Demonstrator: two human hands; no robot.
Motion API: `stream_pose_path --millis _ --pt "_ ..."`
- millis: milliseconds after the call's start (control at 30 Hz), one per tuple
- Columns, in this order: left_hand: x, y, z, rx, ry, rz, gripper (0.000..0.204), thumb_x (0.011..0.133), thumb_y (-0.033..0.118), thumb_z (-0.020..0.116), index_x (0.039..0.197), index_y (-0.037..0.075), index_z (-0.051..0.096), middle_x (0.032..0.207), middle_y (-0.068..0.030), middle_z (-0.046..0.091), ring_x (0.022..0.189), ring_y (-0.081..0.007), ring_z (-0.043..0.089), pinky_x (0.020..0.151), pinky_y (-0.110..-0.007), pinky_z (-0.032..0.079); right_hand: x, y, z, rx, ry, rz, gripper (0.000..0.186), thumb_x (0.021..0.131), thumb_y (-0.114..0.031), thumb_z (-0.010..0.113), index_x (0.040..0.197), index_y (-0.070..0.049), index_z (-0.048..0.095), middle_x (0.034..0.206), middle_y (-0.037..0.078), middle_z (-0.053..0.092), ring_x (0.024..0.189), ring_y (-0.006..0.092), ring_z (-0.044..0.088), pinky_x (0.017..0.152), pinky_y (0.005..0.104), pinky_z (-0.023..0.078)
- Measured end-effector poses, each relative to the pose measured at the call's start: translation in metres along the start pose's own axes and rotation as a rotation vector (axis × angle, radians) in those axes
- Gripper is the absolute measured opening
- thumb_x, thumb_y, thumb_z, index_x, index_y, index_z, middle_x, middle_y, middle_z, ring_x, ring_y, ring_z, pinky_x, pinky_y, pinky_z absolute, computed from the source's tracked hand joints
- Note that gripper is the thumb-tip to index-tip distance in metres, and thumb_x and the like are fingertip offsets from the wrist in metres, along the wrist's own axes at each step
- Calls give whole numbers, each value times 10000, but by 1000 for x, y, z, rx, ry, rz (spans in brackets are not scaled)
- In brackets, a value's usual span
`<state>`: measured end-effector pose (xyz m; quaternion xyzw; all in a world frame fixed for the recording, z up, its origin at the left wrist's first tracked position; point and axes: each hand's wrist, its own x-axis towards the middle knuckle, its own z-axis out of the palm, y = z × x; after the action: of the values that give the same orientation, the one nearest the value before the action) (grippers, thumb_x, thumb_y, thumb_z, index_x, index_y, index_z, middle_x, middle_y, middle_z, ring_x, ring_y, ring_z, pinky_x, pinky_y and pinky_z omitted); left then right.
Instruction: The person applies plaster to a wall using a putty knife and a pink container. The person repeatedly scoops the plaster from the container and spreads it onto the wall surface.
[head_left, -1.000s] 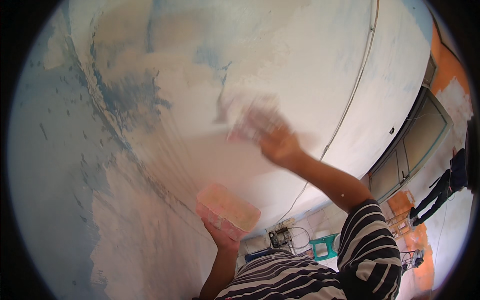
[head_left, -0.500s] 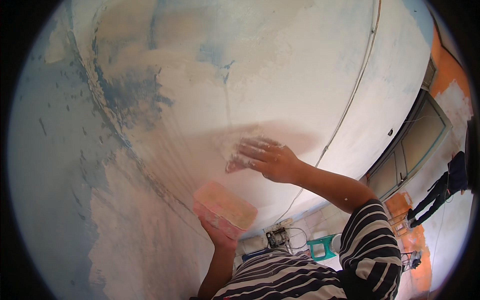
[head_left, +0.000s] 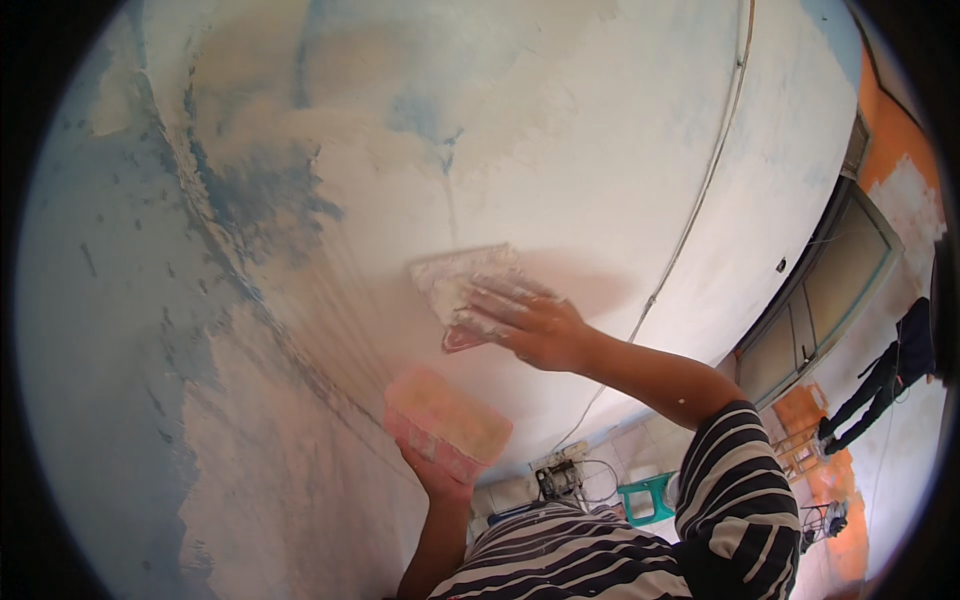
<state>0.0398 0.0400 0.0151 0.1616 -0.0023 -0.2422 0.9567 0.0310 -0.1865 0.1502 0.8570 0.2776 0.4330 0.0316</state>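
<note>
My left hand [head_left: 437, 467] grips a pink plastic tub [head_left: 447, 420] from below and the side; a flat cream-coloured mass of putty fills its top. Up and to the right, my right hand [head_left: 528, 318] has its fingers laid over a flat putty spreader [head_left: 463, 272]. The spreader is coated in whitish putty, with a reddish-pink corner showing beneath the fingers. It lies close to the patchy wall [head_left: 560, 200]; I cannot tell whether its edge touches. White smears cover the right fingers, and the thumb is hidden.
A cable [head_left: 715, 160] runs down the wall at right. Low down stand a green plastic stool [head_left: 648, 498] and a dark machine-like object [head_left: 560, 482] with a cord. A closed door [head_left: 835, 285] is at right, near a person in dark clothes [head_left: 893, 370]. Blue paint [head_left: 260, 195] shows at left.
My right hand has turned and shifted slightly left, so the spreader's broad putty-covered face now shows. The left hand with the tub has barely moved.
</note>
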Motion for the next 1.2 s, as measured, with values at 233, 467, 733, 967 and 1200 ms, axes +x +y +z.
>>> stream_pose_path --millis 233,467,733,967,1200 --pt "2 -8 -15 90 -28 87 614 996 607 413 1448 191 426 1407 -18 509 1297 -253 499 1055 -458 458 79 94 -108 -283 787 132 608 682 135 594 1217 -133 700 1307 123 648 1224 254 626 944 389 544" --pt "2 -3 -13 59 -57 32 622 990 611 417 1459 202 413 1421 -15 497 1313 -254 485 1061 -469 454 10 3 -4 -10 -251 -115 455 887 -181 623 1341 -211 598 1468 23 525 1381 204 472 1139 427 404" --pt "0 -7 -12 32 -77 67 618 984 609 434 1443 196 434 1401 -26 518 1285 -255 510 1047 -477 463 83 93 -138 -157 751 330 507 841 97 550 1322 -53 614 1211 52 710 811 87 669 694 232 520" --pt "4 -1 2 39 -80 29 615 975 633 434 1418 206 455 1350 -15 551 1217 -263 559 974 -497 511 13 2 -5 56 -252 -118 442 908 -105 585 1335 -222 605 1455 51 537 1347 244 511 1133 429 402" --pt "10 3 -3 20 -228 9 643 966 650 432 1422 196 444 1338 -21 554 1207 -255 566 965 -500 510 96 92 -135 -73 663 328 458 848 145 491 1237 -36 650 1107 81 706 991 139 633 737 271 535"
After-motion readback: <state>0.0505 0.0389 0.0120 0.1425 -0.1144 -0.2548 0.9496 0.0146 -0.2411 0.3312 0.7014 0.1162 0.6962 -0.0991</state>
